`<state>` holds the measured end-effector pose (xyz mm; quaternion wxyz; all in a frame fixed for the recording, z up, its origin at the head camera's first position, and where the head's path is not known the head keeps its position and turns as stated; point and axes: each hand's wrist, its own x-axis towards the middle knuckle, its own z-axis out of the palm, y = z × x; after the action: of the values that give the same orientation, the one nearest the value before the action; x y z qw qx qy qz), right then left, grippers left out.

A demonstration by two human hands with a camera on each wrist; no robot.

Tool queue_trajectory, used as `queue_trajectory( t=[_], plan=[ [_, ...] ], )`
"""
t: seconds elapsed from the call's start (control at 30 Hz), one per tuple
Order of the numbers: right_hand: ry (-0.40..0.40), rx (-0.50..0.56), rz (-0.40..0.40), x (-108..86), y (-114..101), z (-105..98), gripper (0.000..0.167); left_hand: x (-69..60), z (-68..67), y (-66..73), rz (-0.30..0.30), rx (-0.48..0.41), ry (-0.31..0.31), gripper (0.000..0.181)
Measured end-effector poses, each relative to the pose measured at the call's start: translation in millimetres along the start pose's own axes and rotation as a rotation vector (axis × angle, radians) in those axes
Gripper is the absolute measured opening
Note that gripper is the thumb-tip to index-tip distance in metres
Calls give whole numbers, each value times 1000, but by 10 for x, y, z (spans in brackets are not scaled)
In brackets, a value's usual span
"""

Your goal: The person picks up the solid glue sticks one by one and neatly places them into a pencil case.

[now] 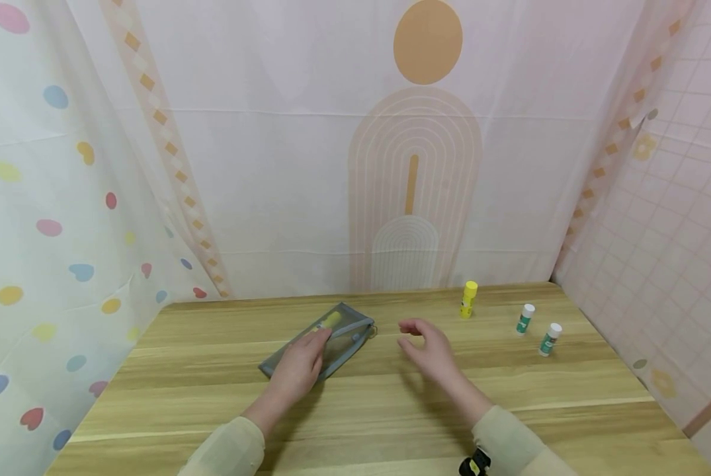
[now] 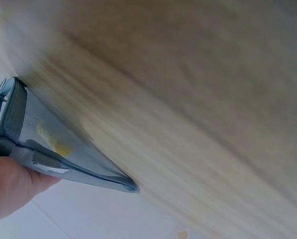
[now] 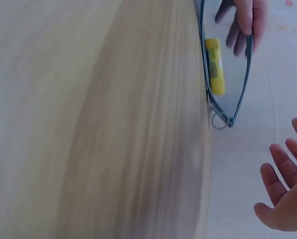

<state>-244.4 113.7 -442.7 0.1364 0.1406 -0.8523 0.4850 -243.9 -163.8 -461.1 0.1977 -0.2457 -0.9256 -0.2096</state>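
A grey mesh zip pouch (image 1: 341, 348) lies slantwise on the table, its mouth parted toward the right. Inside it, a yellow glue stick (image 3: 215, 69) shows through the opening in the right wrist view. My left hand (image 1: 298, 363) pinches the pouch's upper edge and holds it raised from the lower side; the left wrist view shows the thumb side against the mesh (image 2: 64, 144). To the right of the pouch, my right hand (image 1: 431, 352) hovers over the table with loosely bent, spread fingers and holds nothing.
At the back right of the wooden table (image 1: 212, 357) a yellow glue stick (image 1: 468, 301) stands upright. Two white-capped green glue sticks (image 1: 524, 320) (image 1: 549, 340) stand farther right. Patterned curtains (image 1: 284, 165) hang behind and along both sides.
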Motion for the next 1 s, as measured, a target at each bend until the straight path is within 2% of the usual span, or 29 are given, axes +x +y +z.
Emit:
queue_trajectory(
  t=[0.2,0.3,0.7,1.0],
  plan=[
    [58,-149,-144,-31,38,-79,29,-2,4,-10,-18,-5,-11,41],
    [75,-212,-188,-49,56,-122,31,-5,5,-8,-18,-3,-8,41],
    [110,-334,-277,-87,192,-343,32,3,6,8,30,10,37,40],
    [163,-368,-302,-44,301,-587,34,6,11,-11,20,7,22,40]
  ],
)
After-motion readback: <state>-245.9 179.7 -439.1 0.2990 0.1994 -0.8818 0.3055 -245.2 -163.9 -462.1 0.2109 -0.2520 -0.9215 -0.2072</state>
